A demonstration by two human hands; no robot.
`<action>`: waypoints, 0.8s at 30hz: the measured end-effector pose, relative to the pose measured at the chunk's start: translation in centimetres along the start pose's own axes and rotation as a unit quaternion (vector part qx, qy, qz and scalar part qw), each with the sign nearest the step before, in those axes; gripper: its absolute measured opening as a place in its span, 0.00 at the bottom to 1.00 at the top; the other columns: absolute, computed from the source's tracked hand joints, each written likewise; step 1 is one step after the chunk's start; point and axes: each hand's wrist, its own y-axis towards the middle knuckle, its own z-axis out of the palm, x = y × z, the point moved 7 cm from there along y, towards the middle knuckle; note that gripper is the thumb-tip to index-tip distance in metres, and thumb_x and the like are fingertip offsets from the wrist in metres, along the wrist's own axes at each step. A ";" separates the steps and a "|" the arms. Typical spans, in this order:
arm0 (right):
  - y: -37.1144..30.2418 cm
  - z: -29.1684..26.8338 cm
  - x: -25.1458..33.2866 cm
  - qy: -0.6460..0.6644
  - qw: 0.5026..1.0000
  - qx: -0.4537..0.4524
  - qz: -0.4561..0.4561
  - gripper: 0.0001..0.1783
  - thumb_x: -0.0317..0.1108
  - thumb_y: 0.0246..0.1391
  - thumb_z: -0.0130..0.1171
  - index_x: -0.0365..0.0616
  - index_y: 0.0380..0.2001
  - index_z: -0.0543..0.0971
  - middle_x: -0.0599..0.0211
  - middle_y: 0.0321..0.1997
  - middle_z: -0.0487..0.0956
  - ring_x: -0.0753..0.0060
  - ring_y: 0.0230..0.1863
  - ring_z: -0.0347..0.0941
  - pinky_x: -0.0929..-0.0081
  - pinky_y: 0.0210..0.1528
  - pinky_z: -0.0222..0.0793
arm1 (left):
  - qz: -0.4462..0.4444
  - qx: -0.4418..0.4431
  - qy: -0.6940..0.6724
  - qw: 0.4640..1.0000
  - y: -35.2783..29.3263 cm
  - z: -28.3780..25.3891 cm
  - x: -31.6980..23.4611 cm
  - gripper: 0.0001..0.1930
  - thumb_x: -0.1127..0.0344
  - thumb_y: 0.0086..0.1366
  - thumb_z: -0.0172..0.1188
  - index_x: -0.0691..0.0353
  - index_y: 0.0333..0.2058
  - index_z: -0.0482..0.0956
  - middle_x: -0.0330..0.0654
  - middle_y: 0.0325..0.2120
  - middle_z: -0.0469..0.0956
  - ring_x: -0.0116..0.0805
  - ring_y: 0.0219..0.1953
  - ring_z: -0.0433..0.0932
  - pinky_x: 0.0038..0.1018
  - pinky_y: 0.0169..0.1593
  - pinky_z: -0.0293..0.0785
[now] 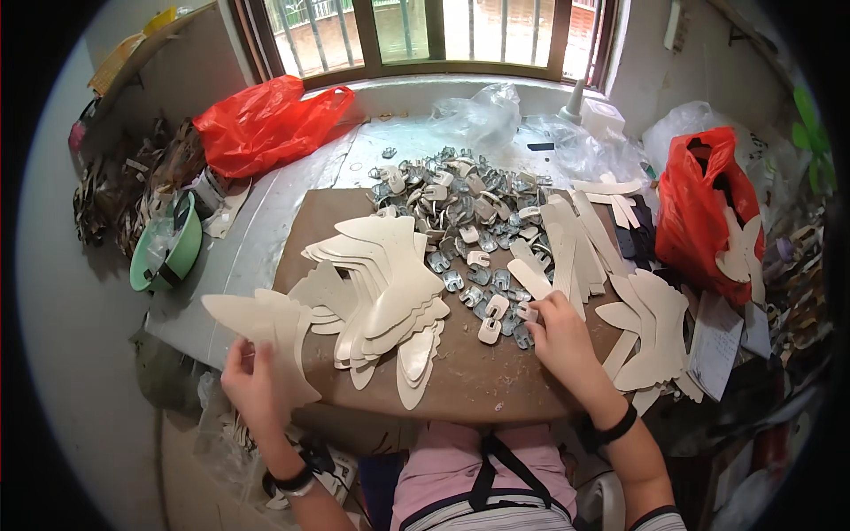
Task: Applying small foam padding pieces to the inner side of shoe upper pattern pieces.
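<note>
At the left edge of the table, my left hand [254, 382] is closed on a cream cut-out shoe-upper piece [274, 332] with wavy edges. My right hand [564, 342] is at the near right edge of a heap of small metal buckles [460, 208], some covered in cream material. Its thumb and fingers pinch a small pale buckle [526, 311]. Between my hands lies a fanned stack of matching cream pieces [385, 283]. A loose cream-covered buckle [490, 330] rests just left of my right fingers.
Long cream strips [575, 239] lie beyond my right hand, with another stack of cut pieces [651, 327] beside it. Red plastic bags [266, 124] stand at far left and right. A green basin [170, 243] is off the left edge. Clear plastic bags [482, 115] lie under the window.
</note>
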 end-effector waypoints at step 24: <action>-6.7 -2.6 -3.5 0.493 0.833 0.044 0.248 0.09 0.22 0.47 0.67 0.39 0.28 0.75 0.70 0.23 0.77 0.86 0.19 0.70 0.89 0.22 0.65 | 0.094 0.494 -0.085 0.860 -20.5 18.6 -3.5 0.15 0.74 0.60 0.62 0.67 0.47 0.76 0.43 0.34 0.79 0.28 0.34 0.79 0.23 0.38 0.76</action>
